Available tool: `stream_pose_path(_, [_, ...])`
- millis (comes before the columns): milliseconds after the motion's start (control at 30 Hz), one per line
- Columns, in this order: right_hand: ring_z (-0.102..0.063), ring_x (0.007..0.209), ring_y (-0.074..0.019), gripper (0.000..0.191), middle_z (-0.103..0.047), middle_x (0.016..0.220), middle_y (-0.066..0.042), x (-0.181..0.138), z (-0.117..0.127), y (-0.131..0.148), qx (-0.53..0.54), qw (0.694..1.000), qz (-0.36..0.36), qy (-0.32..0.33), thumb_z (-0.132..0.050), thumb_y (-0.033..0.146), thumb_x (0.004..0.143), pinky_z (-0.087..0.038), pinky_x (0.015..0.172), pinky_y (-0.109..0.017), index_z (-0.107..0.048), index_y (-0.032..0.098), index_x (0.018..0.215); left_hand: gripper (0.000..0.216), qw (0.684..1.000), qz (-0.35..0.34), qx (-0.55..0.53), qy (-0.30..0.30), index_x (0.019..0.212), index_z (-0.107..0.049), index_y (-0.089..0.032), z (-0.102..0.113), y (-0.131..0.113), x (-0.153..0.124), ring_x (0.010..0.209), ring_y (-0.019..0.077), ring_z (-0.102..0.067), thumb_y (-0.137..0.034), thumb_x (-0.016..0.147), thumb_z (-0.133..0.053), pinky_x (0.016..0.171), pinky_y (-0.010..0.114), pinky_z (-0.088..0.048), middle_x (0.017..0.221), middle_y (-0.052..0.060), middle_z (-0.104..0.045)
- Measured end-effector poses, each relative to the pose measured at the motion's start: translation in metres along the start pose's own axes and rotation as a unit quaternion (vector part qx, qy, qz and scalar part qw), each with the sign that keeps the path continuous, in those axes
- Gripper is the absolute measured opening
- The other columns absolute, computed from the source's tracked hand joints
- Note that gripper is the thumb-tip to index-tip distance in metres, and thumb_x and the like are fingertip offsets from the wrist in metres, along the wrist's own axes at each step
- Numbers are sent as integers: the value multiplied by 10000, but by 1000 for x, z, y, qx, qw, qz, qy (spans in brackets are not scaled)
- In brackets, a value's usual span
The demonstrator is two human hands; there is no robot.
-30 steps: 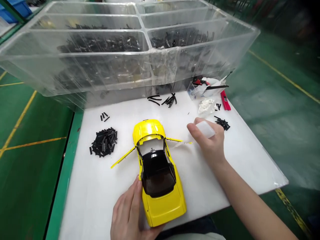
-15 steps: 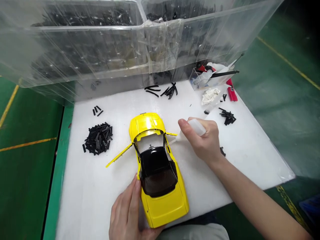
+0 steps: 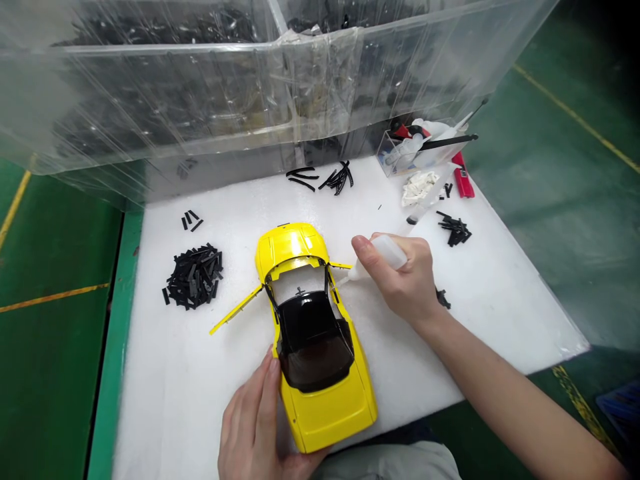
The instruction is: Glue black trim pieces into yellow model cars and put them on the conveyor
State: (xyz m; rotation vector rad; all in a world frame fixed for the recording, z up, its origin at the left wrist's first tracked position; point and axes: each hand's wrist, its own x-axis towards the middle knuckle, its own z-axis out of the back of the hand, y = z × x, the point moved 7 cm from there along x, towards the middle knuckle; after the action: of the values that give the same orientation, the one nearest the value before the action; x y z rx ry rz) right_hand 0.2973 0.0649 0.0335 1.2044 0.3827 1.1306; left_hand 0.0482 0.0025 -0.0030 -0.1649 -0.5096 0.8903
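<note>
A yellow model car body (image 3: 330, 410) with a black roof lies on the white foam sheet (image 3: 170, 380), both doors swung out. My left hand (image 3: 260, 417) grips its left rear side, the thumb under the rear edge. In my right hand (image 3: 403, 277) is a white squeeze bottle (image 3: 390, 252), fingers wrapped round it. The bottle's thin nozzle points at the car's right door opening, close to the frame; whether it touches I cannot tell. A slim clear tube with a dark end (image 3: 420, 210) lies just beyond my right hand.
Piles of small black strips lie at left (image 3: 194, 277) and right (image 3: 454, 229). Curved black strips (image 3: 337, 179) are at the back, beneath a large clear plastic bin (image 3: 190, 100). A small clear box of tools (image 3: 395, 157), a white crumpled cloth (image 3: 419, 189) and a red tool (image 3: 463, 183) stand back right.
The whole view has shifted slightly. My right hand still holds the bottle, its nozzle staying at the right door opening; my left hand keeps its hold on the car body.
</note>
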Motion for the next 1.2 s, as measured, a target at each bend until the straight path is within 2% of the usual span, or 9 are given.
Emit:
stream_pose_path(433, [-254, 438, -58, 524, -253, 491, 68, -1, 11, 0, 13, 999, 2, -31, -610, 270, 890, -205, 430, -265, -265, 208, 500, 853, 1000, 8, 1, 0, 1559, -237, -201, -1, 1, -1, 1061, 306, -644, -600, 870, -544, 867, 392, -508, 1271, 175, -617])
stream_pose_path(700, [-264, 429, -48, 515, -286, 470, 64, -2, 5, -2, 33, 999, -15, 15, -606, 299, 875, -202, 419, -251, -292, 199, 479, 874, 1000, 14, -3, -3, 1553, -252, -204, 0, 0, 0, 1064, 304, -642, -616, 850, -569, 878, 394, -508, 1271, 174, -620])
stream_pose_path(1200, [-285, 415, -46, 504, -321, 455, 58, -3, 2, -1, 19, 999, -1, 30, -613, 309, 870, -213, 415, -246, -336, 188, 466, 862, 1000, 18, -6, -6, 1550, -264, -200, 1, -1, 1, 1063, 305, -642, -599, 854, -578, 879, 397, -505, 1267, 171, -625])
